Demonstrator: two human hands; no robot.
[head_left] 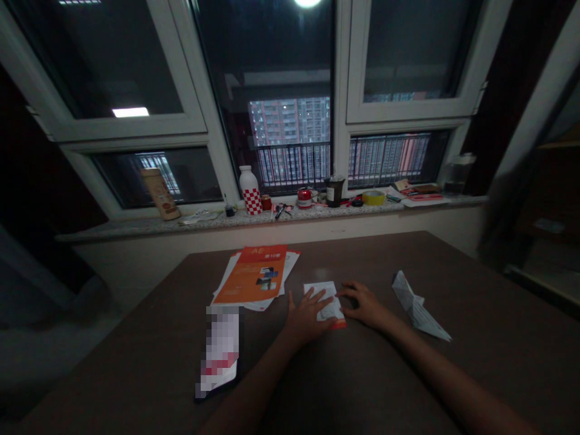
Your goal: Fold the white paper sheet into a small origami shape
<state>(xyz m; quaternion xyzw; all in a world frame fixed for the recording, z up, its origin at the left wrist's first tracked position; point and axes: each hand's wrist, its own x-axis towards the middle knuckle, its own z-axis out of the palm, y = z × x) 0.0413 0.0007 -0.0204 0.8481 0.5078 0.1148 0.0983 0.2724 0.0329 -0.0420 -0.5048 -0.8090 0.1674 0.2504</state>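
A folded sheet of white paper (319, 286) with a red-orange strip along its near edge lies on the brown table. My left hand (307, 315) rests flat across it, fingers spread, covering much of its left and lower part. At the paper's right edge is my right hand (363, 305), its fingers bent and its thumb apart from them. The fingertips are at the edge, and nothing shows gripped between them. Farther right lies a folded paper shape (417, 309) with printed lines and pointed ends, away from both hands.
Left of the paper lies a stack of sheets topped by an orange booklet (249, 278). A phone-like object with a pixelated surface (222, 347) is nearer me. Along the windowsill (203, 226) stand a checkered bottle (251, 193), a tan bottle (161, 193), a dark cup (334, 192) and yellow tape (373, 198).
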